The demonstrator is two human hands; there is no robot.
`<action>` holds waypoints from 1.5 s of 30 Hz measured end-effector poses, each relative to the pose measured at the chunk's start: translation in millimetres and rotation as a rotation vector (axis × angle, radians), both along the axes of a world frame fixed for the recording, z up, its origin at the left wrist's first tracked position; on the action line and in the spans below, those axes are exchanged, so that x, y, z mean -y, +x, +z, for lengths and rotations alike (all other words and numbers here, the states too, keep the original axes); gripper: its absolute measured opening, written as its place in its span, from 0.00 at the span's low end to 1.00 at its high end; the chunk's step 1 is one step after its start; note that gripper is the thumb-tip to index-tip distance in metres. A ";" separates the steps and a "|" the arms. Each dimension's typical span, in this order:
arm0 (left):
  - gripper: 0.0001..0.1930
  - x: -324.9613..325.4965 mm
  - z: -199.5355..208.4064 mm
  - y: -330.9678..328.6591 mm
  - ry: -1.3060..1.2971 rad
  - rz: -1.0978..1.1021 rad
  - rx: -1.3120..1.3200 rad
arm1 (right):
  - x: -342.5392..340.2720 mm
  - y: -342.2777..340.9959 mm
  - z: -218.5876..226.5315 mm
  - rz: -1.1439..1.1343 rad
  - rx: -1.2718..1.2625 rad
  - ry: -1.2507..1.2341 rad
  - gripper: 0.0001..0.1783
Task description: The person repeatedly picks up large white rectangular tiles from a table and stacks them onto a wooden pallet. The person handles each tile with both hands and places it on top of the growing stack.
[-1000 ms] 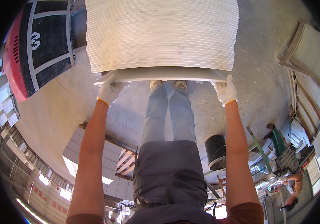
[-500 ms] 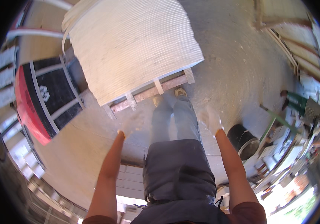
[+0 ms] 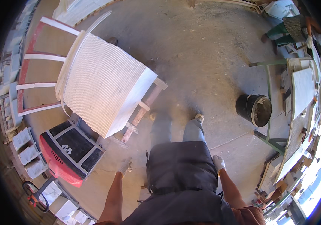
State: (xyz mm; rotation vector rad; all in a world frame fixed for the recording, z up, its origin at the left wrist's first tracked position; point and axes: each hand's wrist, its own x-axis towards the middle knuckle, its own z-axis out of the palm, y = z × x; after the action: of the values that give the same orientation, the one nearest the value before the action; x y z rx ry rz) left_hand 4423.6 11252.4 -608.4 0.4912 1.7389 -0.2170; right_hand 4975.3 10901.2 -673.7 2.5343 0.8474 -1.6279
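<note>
My left hand (image 3: pixel 124 167), in a pale glove, hangs beside my left leg. Its fingers look loosely bent and hold nothing. On the other side, my gloved right hand (image 3: pixel 219 163) is down by my hip, also holding nothing, fingers relaxed. Neither hand touches anything. Ahead on the left is a large stack of pale, thin slabs or sheets (image 3: pixel 108 82) with ridged edges, nearest my left hand. It rests on a wooden pallet (image 3: pixel 143 107). A pale strap (image 3: pixel 86 33) runs around its far left side.
A red and black machine (image 3: pixel 65 150) stands left of the stack, near a red frame (image 3: pixel 21 78) with pale bars. To the right are a black bucket (image 3: pixel 244 108) and a green-legged workbench (image 3: pixel 268 86) bearing a white slab (image 3: pixel 303 92). A co-worker (image 3: pixel 295 28) stands beyond it.
The stack and machine have shifted left and down in view, and the bucket and workbench show more fully. My feet have stepped apart; both hands have swung lower beside my body.
</note>
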 end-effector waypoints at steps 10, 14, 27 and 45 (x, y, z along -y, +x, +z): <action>0.21 35.3 35.7 274.2 0.523 -0.607 0.074 | 73.0 139.4 45.1 -0.814 -0.231 0.564 0.23; 0.20 41.2 52.2 427.6 0.683 -0.825 0.110 | 128.3 189.3 74.0 -1.366 -0.323 0.570 0.19; 0.19 10.7 98.2 697.4 0.673 -1.245 0.442 | 228.1 177.2 -17.3 -1.217 -0.187 0.351 0.25; 0.33 -4.8 144.1 1210.7 1.435 -1.590 0.452 | 22.4 465.1 169.8 -1.714 0.121 0.696 0.31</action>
State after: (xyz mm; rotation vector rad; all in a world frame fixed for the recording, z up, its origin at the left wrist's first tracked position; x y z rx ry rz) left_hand 5634.3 11257.2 -464.3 2.6327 0.4130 0.1072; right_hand 5440.4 10878.8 -504.0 4.0207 -1.5774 -1.0875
